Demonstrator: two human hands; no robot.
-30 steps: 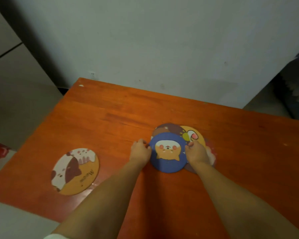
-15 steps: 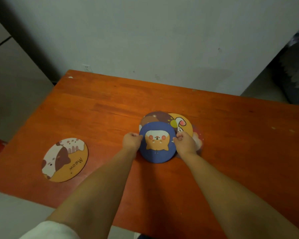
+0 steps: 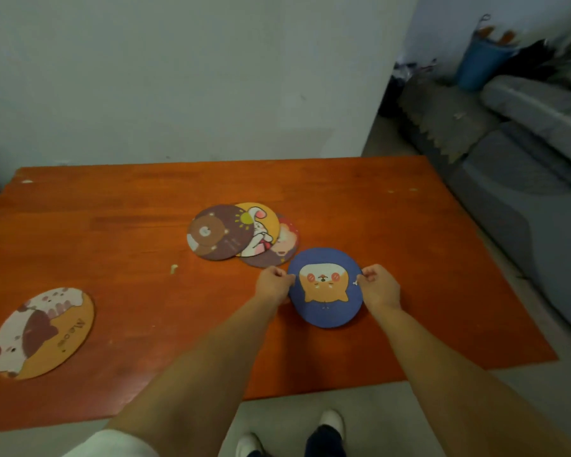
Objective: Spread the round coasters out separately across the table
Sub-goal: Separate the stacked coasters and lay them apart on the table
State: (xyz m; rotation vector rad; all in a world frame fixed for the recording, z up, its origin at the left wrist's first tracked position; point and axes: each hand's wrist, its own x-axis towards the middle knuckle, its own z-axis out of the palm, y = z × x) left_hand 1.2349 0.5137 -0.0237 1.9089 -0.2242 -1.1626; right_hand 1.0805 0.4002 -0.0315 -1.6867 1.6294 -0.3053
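A blue round coaster (image 3: 325, 310) with an orange dog face is held at both sides, my left hand (image 3: 273, 283) pinching its left rim and my right hand (image 3: 379, 286) its right rim. It sits just right of and nearer than a fanned pile: a brown bear coaster (image 3: 218, 233) on top, a yellow rabbit coaster (image 3: 261, 225) under it, and a reddish coaster (image 3: 285, 245) lowest. One orange cat coaster (image 3: 43, 331) lies alone at the table's near left.
The orange wooden table (image 3: 409, 245) stands against a white wall. A small pale scrap (image 3: 173, 268) lies left of the pile. A grey sofa (image 3: 521, 166) runs along the right, with a blue bin (image 3: 478, 61) behind it. My shoes (image 3: 330, 423) show below the near edge.
Both hands lifted the blue coaster off the pile and carried it to the right and nearer, uncovering the brown bear coaster. The camera view swung right.
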